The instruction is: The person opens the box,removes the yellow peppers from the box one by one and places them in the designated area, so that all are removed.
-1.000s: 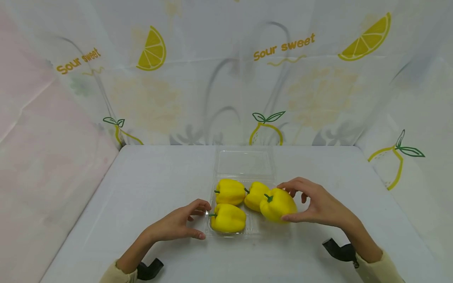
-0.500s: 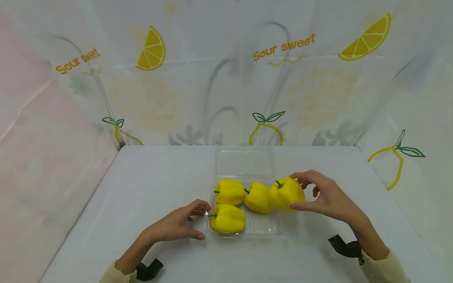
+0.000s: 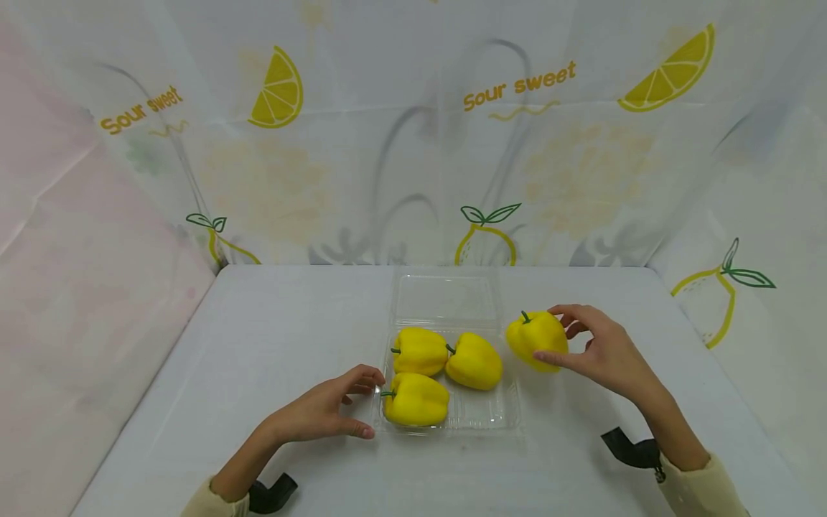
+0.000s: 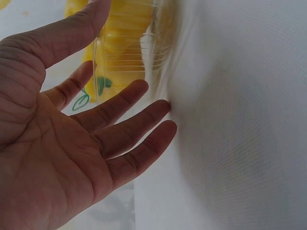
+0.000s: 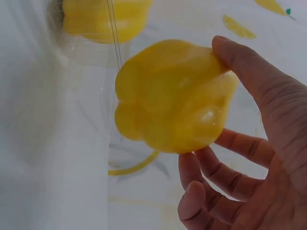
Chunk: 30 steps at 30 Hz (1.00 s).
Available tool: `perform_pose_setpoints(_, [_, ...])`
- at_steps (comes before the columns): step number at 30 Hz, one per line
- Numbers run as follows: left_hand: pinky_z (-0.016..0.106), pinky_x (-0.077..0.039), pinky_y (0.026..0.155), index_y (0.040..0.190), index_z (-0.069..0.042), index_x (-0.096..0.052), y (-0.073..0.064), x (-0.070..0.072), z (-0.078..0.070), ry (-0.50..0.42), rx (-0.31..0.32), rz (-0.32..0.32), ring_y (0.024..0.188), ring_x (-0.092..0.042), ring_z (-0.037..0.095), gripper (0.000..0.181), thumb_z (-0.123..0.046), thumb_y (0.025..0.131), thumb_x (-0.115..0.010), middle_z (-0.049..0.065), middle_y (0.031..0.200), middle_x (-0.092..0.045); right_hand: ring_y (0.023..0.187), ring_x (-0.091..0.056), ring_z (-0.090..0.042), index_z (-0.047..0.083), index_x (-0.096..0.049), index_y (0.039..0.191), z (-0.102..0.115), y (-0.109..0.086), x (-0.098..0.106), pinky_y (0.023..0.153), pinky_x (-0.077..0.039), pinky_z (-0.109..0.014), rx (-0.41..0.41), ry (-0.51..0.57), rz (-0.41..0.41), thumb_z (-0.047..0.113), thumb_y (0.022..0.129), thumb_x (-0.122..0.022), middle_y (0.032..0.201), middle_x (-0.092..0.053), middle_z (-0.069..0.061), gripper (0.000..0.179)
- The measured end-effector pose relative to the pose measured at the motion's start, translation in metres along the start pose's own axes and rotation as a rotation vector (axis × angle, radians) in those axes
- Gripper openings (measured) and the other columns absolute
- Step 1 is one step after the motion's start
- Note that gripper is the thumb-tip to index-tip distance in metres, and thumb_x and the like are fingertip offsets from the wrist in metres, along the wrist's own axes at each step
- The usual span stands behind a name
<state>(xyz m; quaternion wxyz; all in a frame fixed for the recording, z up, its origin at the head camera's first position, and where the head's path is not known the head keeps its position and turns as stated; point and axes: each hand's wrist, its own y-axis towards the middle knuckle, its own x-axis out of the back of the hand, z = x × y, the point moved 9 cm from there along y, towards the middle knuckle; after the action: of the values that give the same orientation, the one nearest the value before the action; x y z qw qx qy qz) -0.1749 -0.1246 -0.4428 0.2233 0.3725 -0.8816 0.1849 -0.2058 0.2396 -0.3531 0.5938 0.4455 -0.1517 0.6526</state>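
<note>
On the white table (image 3: pixel 291 309), a clear, rectangular plastic clamshell box (image 3: pixel 481 411) lies with its transparent lid (image 3: pixel 447 296) folded back on the far side. Three glossy yellow bell peppers with green stems lie in it: the far-left pepper (image 3: pixel 420 350), the near-left pepper (image 3: pixel 416 400) and the far-right pepper (image 3: pixel 474 361); the near-right part of the base is bare. Just right of the box, the right hand (image 3: pixel 604 352) grasps a fourth glossy yellow bell pepper (image 3: pixel 536 341) between thumb and fingers, above the table, its green stem pointing up and away. The left hand (image 3: pixel 323 409) grasps nothing; its fingers are loosely bent, thumb apart, fingertips at the box's left wall, though whether they touch it I cannot tell.
</note>
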Motion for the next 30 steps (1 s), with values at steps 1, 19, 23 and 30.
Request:
perform_pose_setpoints(1, [0.052, -0.045, 0.097, 0.137, -0.017, -0.044, 0.0, 0.0, 0.0, 0.001, -0.001, 0.0, 0.126, -0.052, 0.027, 0.068, -0.028, 0.083, -0.082, 0.0, 0.137, -0.053, 0.084, -0.062, -0.02, 0.014, -0.063, 0.122, -0.003, 0.0, 0.0, 0.065, -0.05, -0.031, -0.028, -0.003, 0.0, 0.035, 0.071, -0.09, 0.102, -0.061, -0.002, 0.061])
perform_pose_setpoints(19, [0.051, -0.046, 0.096, 0.137, -0.018, -0.044, -0.001, 0.0, 0.0, 0.008, -0.001, -0.008, 0.126, -0.052, 0.026, 0.068, -0.029, 0.082, -0.082, -0.001, 0.137, -0.052, 0.092, -0.062, -0.031, 0.005, -0.058, 0.125, -0.037, -0.003, -0.009, 0.072, -0.051, -0.04, -0.313, -0.027, 0.014, 0.051, 0.08, -0.079, 0.107, -0.062, -0.017, 0.068])
perform_pose_setpoints(23, [0.051, -0.045, 0.097, 0.137, -0.018, -0.044, -0.001, 0.0, 0.001, 0.003, 0.006, -0.007, 0.126, -0.052, 0.026, 0.068, -0.029, 0.082, -0.082, 0.0, 0.138, -0.052, 0.091, -0.062, -0.031, 0.003, -0.058, 0.125, -0.038, -0.004, -0.018, 0.07, -0.052, -0.039, -0.34, -0.047, 0.027, 0.055, 0.08, -0.077, 0.107, -0.063, -0.019, 0.071])
perform_pose_setpoints(30, [0.051, -0.046, 0.096, 0.137, -0.018, -0.044, 0.0, 0.0, 0.001, 0.003, 0.004, -0.006, 0.126, -0.052, 0.026, 0.067, -0.03, 0.083, -0.082, -0.002, 0.137, -0.052, 0.09, -0.062, -0.031, 0.001, -0.057, 0.126, -0.042, -0.004, -0.026, 0.067, -0.053, -0.038, -0.378, -0.088, 0.032, 0.059, 0.078, -0.076, 0.108, -0.063, -0.02, 0.077])
